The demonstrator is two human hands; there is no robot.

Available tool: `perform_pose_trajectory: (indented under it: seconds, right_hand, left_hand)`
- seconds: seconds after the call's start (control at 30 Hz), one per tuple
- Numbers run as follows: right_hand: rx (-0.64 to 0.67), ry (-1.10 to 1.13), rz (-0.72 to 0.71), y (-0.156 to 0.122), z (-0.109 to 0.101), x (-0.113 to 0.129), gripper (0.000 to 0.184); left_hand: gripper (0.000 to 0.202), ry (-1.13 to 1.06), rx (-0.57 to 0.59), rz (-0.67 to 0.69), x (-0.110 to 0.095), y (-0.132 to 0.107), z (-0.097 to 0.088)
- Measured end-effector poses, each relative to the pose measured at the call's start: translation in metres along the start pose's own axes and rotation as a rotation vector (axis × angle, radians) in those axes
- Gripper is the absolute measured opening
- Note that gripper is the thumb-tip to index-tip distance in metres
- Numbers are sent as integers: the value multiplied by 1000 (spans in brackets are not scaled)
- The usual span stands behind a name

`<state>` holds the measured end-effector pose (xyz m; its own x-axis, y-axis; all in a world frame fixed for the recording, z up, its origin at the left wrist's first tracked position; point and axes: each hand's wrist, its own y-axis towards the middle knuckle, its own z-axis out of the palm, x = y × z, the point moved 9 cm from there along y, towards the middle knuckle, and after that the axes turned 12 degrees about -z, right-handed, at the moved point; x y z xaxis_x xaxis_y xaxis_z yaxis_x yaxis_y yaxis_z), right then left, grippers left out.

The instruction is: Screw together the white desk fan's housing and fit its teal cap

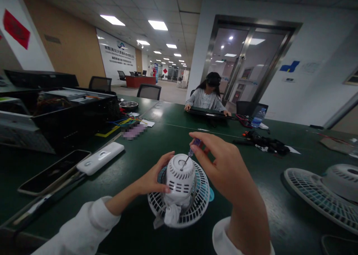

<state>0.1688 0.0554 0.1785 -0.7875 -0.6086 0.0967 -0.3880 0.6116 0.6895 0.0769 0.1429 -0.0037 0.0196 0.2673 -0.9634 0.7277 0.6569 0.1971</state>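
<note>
1. On the green table (165,139), right in front of the wearer, a white fan (179,199) sits with its grille (201,204) down low and its motor housing (183,184) poking up.
2. The left hand (155,176) is curved around the housing's side, thumb near the vent slots, fingers spread partway around and bracing it. Part of those fingers is hidden behind the housing, so I can't tell how firm the hold is.
3. The right hand (220,161) has the purple handle of a screwdriver (195,147) pinched between thumb and fingers. The shaft leans, with its tip at the top of the housing (too small to tell if it's seated in a screw).
4. Biggest risk imo: the tip skating off and scratching the plastic. That lean would be the cause, since an angled driver tends to cam out.
5. If it does slip, the left hand's fingers are near enough to get jabbed, especially if the right hand pushes hard.
6. The housing could also twist or rock, since one hand seems to be doing the bracing.
7. The second fan (327,195) is well apart at the right, so I wouldn't expect it to get bumped.
</note>
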Motion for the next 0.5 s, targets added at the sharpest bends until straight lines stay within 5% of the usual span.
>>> perform_pose_trajectory:
  seconds: [0.23,0.5]
  right_hand:
    - [-83,-104,-22,5,3,0,16]
    - [-78,-8,-73,6,6,5,26]
  left_hand:
    - [99,-73,-93,79,-11,2,7]
    - [78,45,-129,-27,-22,21,6]
